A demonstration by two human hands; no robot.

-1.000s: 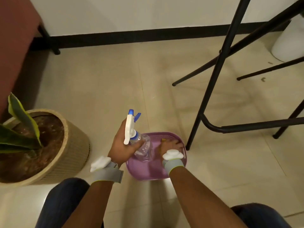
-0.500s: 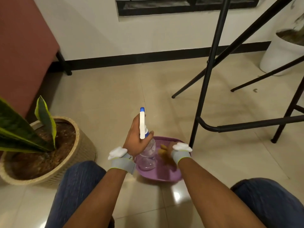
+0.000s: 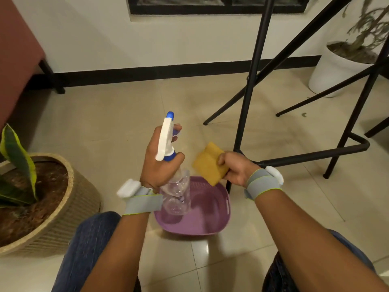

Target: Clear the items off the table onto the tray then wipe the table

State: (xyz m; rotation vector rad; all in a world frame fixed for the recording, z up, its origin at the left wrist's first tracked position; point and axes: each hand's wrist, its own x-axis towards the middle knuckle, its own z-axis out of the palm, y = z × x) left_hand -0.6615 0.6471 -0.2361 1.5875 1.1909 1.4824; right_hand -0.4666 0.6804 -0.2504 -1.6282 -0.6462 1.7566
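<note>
The left hand is wrapped tight round the neck of a clear spray bottle, fingers curled under the white-and-blue trigger head, thumb pressed across the blue collar; the bottle hangs upright in the air, its clear body over the near-left part of the purple tray, though whether its base touches the tray floor I cannot tell from here. The right hand pinches a yellow sponge, thumb on the top face, fingers closed underneath; the sponge is tilted, one corner dipping toward the tray's far rim, held just above it and not resting on anything. The two hands sit near each other, bottle and sponge apart with a small gap between; both wrists carry grey bands with white pods on them. The tray sits on the tiled floor between the person's knees in blue jeans, and nothing lies loose inside it; a black metal table leg comes down just behind the tray's far-right corner; a woven planter with a green-leafed plant stands off to the left, well apart from the tray; a white pot stands by the far wall on the right.
</note>
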